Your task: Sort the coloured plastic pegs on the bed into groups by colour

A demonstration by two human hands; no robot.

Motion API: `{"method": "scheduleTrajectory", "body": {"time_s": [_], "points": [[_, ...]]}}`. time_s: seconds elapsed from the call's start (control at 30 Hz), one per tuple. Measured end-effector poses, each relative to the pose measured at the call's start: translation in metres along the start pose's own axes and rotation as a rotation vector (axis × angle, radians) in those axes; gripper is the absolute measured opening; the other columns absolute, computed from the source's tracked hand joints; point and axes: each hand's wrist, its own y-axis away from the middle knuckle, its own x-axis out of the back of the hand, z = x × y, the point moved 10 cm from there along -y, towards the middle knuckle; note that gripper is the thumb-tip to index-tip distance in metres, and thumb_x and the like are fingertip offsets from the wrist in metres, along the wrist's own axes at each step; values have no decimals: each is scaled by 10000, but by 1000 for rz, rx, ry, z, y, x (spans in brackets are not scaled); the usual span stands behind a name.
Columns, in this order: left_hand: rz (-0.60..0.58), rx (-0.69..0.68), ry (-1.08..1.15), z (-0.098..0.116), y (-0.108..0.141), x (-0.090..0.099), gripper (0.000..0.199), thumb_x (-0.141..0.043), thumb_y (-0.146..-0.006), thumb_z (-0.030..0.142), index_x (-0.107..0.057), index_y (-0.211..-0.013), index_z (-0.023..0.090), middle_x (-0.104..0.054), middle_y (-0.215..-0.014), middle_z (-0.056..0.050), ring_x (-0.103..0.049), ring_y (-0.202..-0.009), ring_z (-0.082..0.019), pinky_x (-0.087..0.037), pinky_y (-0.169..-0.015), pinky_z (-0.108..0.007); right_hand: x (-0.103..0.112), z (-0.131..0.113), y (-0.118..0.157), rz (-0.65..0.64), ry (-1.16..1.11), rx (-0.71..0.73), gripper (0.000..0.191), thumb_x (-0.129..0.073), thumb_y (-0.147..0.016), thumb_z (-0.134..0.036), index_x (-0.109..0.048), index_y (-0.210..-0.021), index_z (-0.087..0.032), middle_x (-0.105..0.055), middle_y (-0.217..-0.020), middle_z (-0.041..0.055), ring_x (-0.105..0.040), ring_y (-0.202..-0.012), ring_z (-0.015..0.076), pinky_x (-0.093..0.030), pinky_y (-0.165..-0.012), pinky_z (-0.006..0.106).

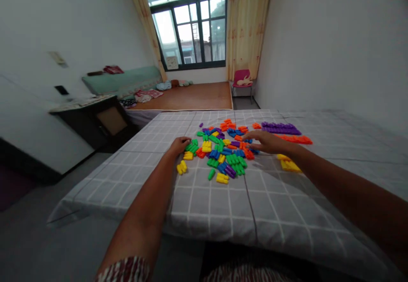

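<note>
A loose pile of plastic building blocks [219, 147] in green, yellow, blue, purple and orange lies on the checked tablecloth [207, 205]. My left hand [180, 145] is at the pile's left edge, beside some green blocks [192, 147]. Its fingers look curled together, and what they may hold is hidden. Over the right side of the pile, my right hand [263, 142] is open, with its fingers apart and reaching above orange blocks [247, 150]. I cannot tell whether its fingertips touch them. Two yellow blocks [182, 167] lie apart near my left wrist.
Right of the pile are a purple row of blocks [280, 128], an orange row [295, 139] and a yellow group [289, 164], partly behind my right forearm. Beyond the table are a bed [204, 95], a pink chair [241, 76] and a dark cabinet [98, 122].
</note>
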Motion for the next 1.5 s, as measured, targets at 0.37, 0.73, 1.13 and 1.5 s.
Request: {"method": "scheduleTrajectory", "body": {"time_s": [0.37, 0.73, 1.13, 1.5], "points": [[60, 0, 57, -17, 7, 8, 374, -518, -708, 156, -750, -998, 113, -757, -967, -75, -659, -908, -195, -512, -873, -317, -150, -177, -126, -167, -32, 441, 356, -668, -810, -225, -649, -1165, -195, -651, -1186, 108, -590, -1093, 233, -441, -961, 365], [47, -88, 8, -11, 14, 17, 350, -532, -721, 280, -762, -951, 151, -762, -894, -50, -674, -837, -207, -530, -818, -318, -114, -145, -128, -31, -69, 278, 166, -568, -854, -240, -648, -967, -149, -669, -910, 63, -586, -825, 168, -428, -723, 269], [58, -41, -109, -7, 7, 24, 361, -549, -661, 392, -765, -875, 197, -767, -917, -51, -691, -876, -247, -542, -805, -317, 72, 144, 149, 247, -407, -885, 366, -574, -805, -515, -636, -871, -160, -674, -893, 77, -502, -633, 104, -368, -542, 220], [99, 50, -266, -10, 7, 24, 395, -486, -705, 357, -762, -946, 208, -766, -951, -45, -692, -851, -232, -534, -720, -281, 22, 166, 205, -182, -277, -940, 492, -412, -860, -582, -549, -655, -156, -506, -557, 25, -371, -472, 90, -268, -445, 229]]}}
